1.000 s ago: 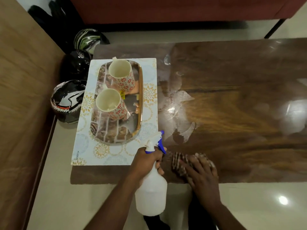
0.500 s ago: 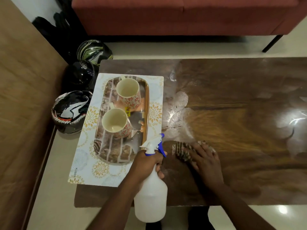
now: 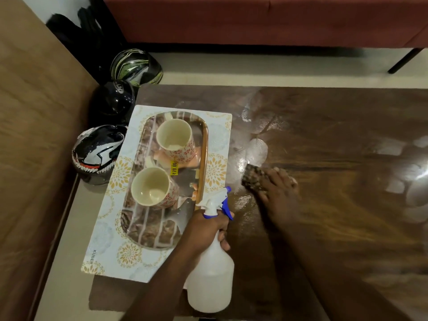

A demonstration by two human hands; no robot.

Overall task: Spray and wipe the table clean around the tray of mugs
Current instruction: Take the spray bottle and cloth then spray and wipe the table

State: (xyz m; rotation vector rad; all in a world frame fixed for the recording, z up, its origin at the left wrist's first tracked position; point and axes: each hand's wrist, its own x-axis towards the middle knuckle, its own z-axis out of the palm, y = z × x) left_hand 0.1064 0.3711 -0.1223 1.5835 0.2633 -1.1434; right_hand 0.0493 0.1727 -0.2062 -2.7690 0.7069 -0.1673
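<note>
Pressing a dark patterned cloth [image 3: 253, 178] flat to the wet wooden table [image 3: 335, 228] at centre frame, the right hand [image 3: 278, 193] wipes with fingers extended, just beside the tray of mugs [image 3: 203, 158] on its floral mat [image 3: 129, 253] at centre left. The left hand [image 3: 206, 228] grips the neck of a white spray bottle [image 3: 210, 281] at lower centre, nozzle tilted toward the tray's near corner. The risks look plain — a careless squeeze could mist the two mugs [image 3: 173, 137], and a wide stroke could nudge the mat or tray. Streaks of spray shine at upper centre and far right, likely to dry as marks if missed. Three helmets [image 3: 97, 154] sit on the floor at left.
</note>
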